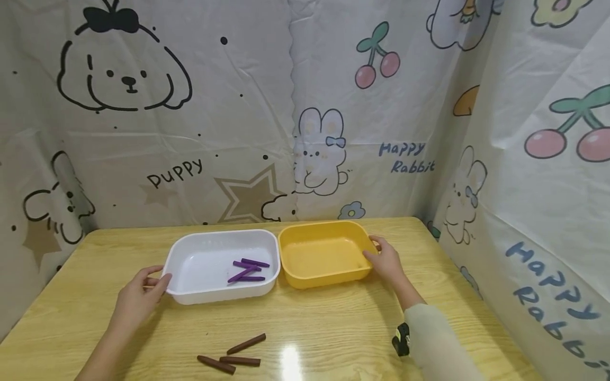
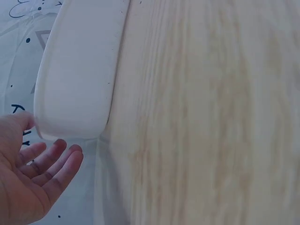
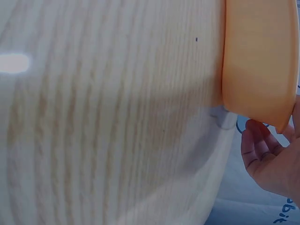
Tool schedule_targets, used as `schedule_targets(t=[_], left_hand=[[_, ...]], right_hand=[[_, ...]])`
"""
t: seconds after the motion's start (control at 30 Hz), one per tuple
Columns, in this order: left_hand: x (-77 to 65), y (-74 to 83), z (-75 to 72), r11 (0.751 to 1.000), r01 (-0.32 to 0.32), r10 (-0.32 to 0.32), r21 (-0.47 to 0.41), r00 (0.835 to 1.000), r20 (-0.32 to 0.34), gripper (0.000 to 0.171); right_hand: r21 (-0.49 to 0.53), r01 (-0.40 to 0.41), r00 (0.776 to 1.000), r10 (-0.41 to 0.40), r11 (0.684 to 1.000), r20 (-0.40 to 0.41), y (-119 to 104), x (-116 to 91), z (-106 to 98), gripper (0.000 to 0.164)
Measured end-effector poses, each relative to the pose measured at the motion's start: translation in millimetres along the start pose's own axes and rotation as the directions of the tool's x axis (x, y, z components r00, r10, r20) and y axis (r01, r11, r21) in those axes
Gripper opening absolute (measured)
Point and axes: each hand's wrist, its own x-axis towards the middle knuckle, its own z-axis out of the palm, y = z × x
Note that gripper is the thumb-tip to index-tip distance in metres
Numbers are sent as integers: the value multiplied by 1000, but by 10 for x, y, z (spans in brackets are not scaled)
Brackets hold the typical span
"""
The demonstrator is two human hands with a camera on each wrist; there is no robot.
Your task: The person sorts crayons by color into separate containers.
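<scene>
Side by side on the table stand a white plastic bin and a yellow plastic bin, their near ends touching. Several thin purple sticks, like crayons, lie crossed in the white bin's right half. My left hand holds the white bin's left end, thumb at the rim and fingers along the outer wall. At the yellow bin's right end, my right hand grips the rim, thumb on top and fingers against the outside. Three brown sticks lie on the table in front.
The wooden table ends at patterned cloth hanging behind it and on both sides. A dark strap device is on my right wrist by the sleeve. Light glares off the table's front.
</scene>
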Motion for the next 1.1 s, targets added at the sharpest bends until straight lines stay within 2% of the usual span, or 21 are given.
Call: schedule_targets(t=[0.2,0.5,0.63,0.77,0.97,1.03,1.1], left_hand=[[-61,26,-60,1000,-19,20,23,999,-44,62],[-164,151,-119,992,-100,107,80,991,-84,58],[-234,259,-115,988,-129,134,88,989,-56,59],[-291,385,-76,976,-192,193,100,981,-1,55],[-395,573,70,943,-318,308,100,946,102,39],[-440,627,143,923,-375,363,80,922,132,35],[-481,670,222,897,-438,422,61,889,178,31]], right_hand=[[23,-48,999,48,999,7,25,10,48,51],[9,-69,998,69,998,10,1,3,32,52],[21,-69,998,69,997,12,24,8,41,52],[29,-77,997,77,997,11,27,3,43,52],[49,-84,996,84,995,6,28,-11,49,51],[54,-80,997,80,995,1,37,-9,55,51],[60,-75,997,75,995,-3,44,-7,61,51]])
